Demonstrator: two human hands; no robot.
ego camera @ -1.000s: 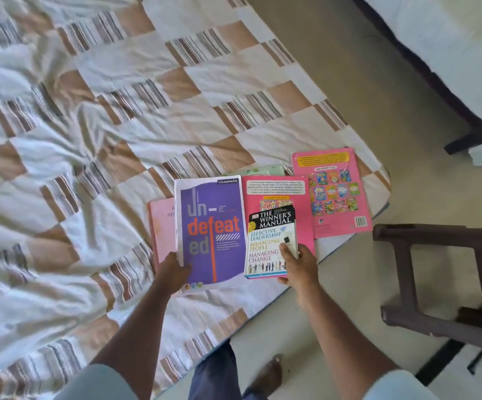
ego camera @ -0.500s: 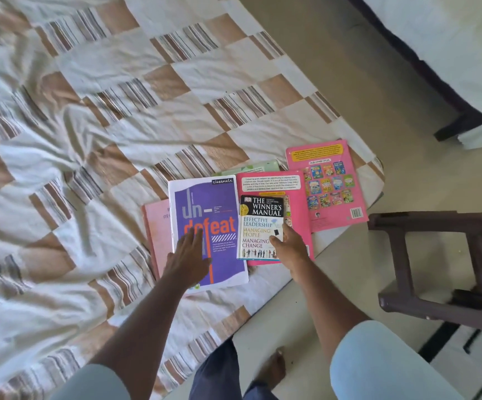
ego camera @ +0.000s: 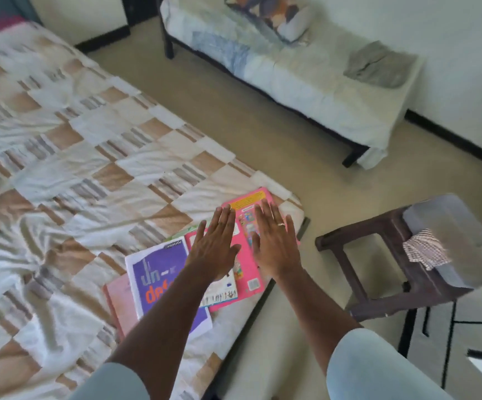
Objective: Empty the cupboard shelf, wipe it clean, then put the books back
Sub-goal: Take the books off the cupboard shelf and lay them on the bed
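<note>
Several books lie on the corner of a bed with a checked brown and white sheet (ego camera: 89, 157). A purple and white notebook (ego camera: 159, 275) lies nearest me, over a pale pink book (ego camera: 117, 298). A small white book (ego camera: 222, 290) sits on a pink book (ego camera: 248, 272), and another pink book's top edge (ego camera: 248, 199) shows farther back. My left hand (ego camera: 215, 245) and my right hand (ego camera: 274, 243) stretch out flat, side by side above the pink books, fingers straight, holding nothing. I cannot tell whether they touch the books.
A dark wooden stool (ego camera: 378, 269) with a grey cushion (ego camera: 459, 241) and a checked cloth (ego camera: 424, 252) stands right of the bed. A second bed (ego camera: 306, 82) with a pillow (ego camera: 274, 15) and a folded grey cloth (ego camera: 378, 64) runs along the far wall. Beige floor lies between.
Both hands have let go of the purple notebook and the small white book and now stretch flat above the pink books. The view has tilted up, showing the far bed.
</note>
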